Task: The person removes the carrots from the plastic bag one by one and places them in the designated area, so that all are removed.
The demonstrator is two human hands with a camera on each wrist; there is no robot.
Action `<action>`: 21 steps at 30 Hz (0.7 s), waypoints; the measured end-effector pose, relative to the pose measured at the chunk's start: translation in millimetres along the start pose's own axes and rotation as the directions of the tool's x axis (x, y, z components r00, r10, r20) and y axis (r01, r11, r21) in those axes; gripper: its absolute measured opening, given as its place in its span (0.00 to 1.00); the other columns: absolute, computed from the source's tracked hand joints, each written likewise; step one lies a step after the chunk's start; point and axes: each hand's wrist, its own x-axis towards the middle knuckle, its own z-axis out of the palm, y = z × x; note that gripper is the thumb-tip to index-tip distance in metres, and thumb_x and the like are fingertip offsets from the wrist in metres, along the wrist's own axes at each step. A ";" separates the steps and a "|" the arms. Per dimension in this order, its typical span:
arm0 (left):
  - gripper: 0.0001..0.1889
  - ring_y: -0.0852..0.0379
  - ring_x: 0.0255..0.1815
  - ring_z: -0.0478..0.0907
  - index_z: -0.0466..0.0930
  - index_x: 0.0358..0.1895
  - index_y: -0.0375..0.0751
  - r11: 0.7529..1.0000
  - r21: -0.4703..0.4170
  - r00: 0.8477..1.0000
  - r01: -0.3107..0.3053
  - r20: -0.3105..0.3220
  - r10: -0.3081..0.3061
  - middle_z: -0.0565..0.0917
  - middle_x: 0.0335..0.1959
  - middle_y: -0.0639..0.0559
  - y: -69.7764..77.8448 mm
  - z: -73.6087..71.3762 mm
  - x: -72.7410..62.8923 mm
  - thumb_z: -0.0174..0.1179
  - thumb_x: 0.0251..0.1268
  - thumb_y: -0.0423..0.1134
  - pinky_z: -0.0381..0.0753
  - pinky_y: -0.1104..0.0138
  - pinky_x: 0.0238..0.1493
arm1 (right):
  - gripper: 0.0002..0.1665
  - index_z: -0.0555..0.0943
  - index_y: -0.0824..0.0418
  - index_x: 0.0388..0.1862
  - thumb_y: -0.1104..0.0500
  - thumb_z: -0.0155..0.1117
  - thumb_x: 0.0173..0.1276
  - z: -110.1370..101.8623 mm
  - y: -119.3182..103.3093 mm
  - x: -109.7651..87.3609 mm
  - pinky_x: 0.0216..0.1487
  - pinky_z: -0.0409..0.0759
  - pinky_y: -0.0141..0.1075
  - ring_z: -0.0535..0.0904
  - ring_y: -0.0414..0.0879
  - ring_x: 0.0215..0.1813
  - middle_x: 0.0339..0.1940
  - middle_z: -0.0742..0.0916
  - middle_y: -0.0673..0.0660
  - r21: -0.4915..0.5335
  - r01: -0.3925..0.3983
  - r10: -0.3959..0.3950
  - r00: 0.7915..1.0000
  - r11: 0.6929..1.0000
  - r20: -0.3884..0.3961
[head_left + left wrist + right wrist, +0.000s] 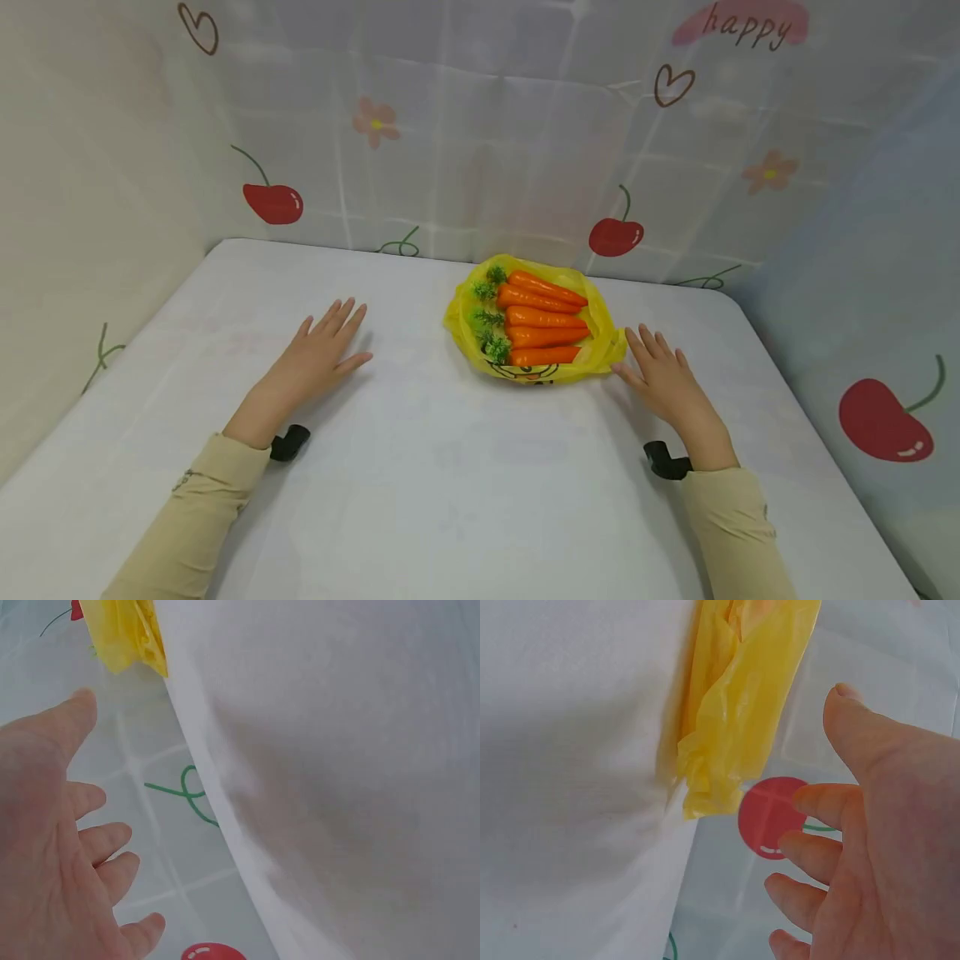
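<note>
Several orange carrots with green tufts lie side by side on a yellow plastic bag near the back of the table. The bag's rim is folded outward around them, and a printed face shows partly at its front. My left hand is held to the left of the bag, apart from it, with fingers spread and nothing in them. Close by the bag's right end is my right hand, its fingers extended and holding nothing. In the right wrist view the yellow bag stands beyond the thumb, with a gap between.
The white table stretches around the bag. Behind it hangs a pale curtain printed with cherries, hearts and flowers. More of this sheeting flanks the table on the left and right. A small black device sits at each wrist.
</note>
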 end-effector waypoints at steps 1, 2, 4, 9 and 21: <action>0.38 0.43 0.73 0.40 0.47 0.73 0.36 1.000 -0.006 1.000 -0.005 0.000 0.005 0.48 0.73 0.38 0.4 -0.6 0.1 0.50 0.70 0.53 0.43 0.41 0.65 | 0.45 0.48 0.68 0.74 0.42 0.49 0.72 -0.6 -0.8 -0.2 0.64 0.35 0.64 0.40 0.70 0.70 0.72 0.50 0.73 0.000 0.000 0.000 1.000 1.000 0.000; 0.38 0.44 0.73 0.40 0.47 0.74 0.36 1.000 -0.009 1.000 -0.006 -0.002 0.006 0.48 0.73 0.38 0.9 -1.1 0.4 0.51 0.70 0.53 0.43 0.42 0.65 | 0.45 0.48 0.68 0.74 0.43 0.49 0.72 -1.1 -1.8 -0.5 0.64 0.36 0.64 0.41 0.70 0.70 0.72 0.50 0.73 0.001 0.002 -0.002 1.000 1.000 -0.003; 0.39 0.44 0.73 0.41 0.47 0.74 0.36 1.000 -0.017 1.000 -0.013 -0.009 0.013 0.49 0.73 0.38 2.5 -2.3 1.1 0.51 0.69 0.53 0.43 0.43 0.66 | 0.44 0.49 0.68 0.73 0.44 0.51 0.72 -2.2 -3.8 -1.3 0.64 0.37 0.63 0.42 0.69 0.70 0.71 0.51 0.73 0.003 0.007 -0.007 1.000 1.000 -0.014; 0.39 0.45 0.73 0.42 0.46 0.74 0.37 0.998 -0.053 0.999 -0.043 -0.034 0.041 0.49 0.73 0.39 10.8 -7.8 5.0 0.51 0.69 0.53 0.42 0.47 0.68 | 0.43 0.50 0.68 0.73 0.46 0.53 0.71 -5.9 -8.4 -3.5 0.65 0.39 0.62 0.44 0.69 0.70 0.71 0.52 0.74 0.008 0.016 -0.016 0.999 1.000 -0.036; 0.38 0.49 0.72 0.46 0.49 0.74 0.38 0.982 -0.120 0.986 -0.146 -0.101 0.134 0.51 0.73 0.42 41.0 -21.3 18.2 0.55 0.68 0.50 0.46 0.50 0.68 | 0.45 0.49 0.63 0.75 0.44 0.54 0.70 -6.4 -14.8 -5.4 0.65 0.43 0.61 0.47 0.68 0.70 0.72 0.51 0.72 0.025 0.017 -0.017 0.999 1.000 -0.033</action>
